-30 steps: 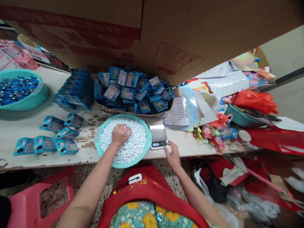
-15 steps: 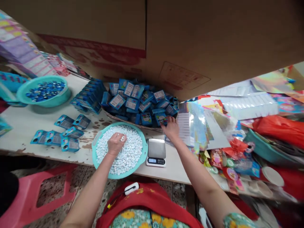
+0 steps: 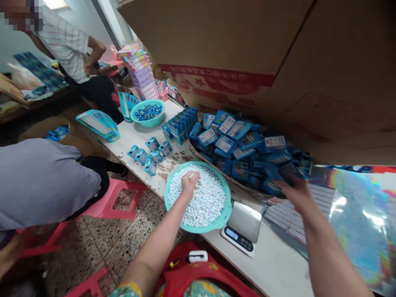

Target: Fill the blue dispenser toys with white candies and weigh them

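Observation:
My left hand (image 3: pixel 189 183) is over a turquoise basin (image 3: pixel 228 210) full of small white candies (image 3: pixel 210 202). Its fingers are closed, and a few white pieces show between them. My right hand (image 3: pixel 297 192) is at the right end of a cardboard tray (image 3: pixel 213 165) heaped with small blue printed boxes (image 3: pixel 239 170). Motion smears its fingers against the boxes, so a hold on one cannot be made out. Between my hands, near the table edge, a digital scale (image 3: pixel 243 227) has a bare metal plate.
Several blue boxes (image 3: pixel 150 166) stand left of the basin, with stacked rows (image 3: pixel 181 123) behind. A smaller turquoise basin (image 3: pixel 148 121) holds blue wrapped pieces. A large carton (image 3: pixel 216 45) rises behind. Shiny sheets (image 3: pixel 355 218) lie right. One person (image 3: pixel 40 181) sits left; another (image 3: pixel 68 45) stands beyond.
The view has swung left, bringing two people into sight. My left hand stays in the basin with fingers closed. My right hand remains by the heaped boxes, now blurred.

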Tool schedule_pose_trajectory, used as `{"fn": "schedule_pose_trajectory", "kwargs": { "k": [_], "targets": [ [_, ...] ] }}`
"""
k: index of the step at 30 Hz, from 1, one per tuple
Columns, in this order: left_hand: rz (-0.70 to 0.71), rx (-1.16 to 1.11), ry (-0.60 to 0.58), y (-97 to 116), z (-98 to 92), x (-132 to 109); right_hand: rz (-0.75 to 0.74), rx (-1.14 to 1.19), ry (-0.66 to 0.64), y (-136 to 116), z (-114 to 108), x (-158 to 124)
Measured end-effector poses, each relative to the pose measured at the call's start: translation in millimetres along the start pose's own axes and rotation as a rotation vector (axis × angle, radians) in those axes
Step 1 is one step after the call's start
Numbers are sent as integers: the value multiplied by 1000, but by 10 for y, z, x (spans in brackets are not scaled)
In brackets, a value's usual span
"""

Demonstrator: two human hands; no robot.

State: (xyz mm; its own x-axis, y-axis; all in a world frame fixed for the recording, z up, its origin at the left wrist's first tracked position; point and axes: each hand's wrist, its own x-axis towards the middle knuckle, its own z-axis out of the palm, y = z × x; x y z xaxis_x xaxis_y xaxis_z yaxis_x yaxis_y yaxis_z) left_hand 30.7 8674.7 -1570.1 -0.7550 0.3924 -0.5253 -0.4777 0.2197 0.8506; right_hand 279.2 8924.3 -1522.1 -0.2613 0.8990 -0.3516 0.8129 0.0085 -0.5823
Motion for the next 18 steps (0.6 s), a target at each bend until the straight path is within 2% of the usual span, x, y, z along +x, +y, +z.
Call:
{"fn": "schedule_pose_trajectory", "kwargs": {
  "k": [3,6,10,14,18],
  "targets": [
    [-122,-146,-93,127,-62,47,237,554,-80,-164,-203,-348],
    [-254,-313,-190,245,-142,118,248,836,-168,-319,-209,-779],
    [-519,-569,-305,354,-228,190,276,912,-277,-378,84,-1198],
    [-549,-629,-332,423,-237,201,176,921,-328,-331,414,-1443],
    [-687,-591,-318,421,-192,169,240,962,-324,-330,567,-1661]
  ]
}}
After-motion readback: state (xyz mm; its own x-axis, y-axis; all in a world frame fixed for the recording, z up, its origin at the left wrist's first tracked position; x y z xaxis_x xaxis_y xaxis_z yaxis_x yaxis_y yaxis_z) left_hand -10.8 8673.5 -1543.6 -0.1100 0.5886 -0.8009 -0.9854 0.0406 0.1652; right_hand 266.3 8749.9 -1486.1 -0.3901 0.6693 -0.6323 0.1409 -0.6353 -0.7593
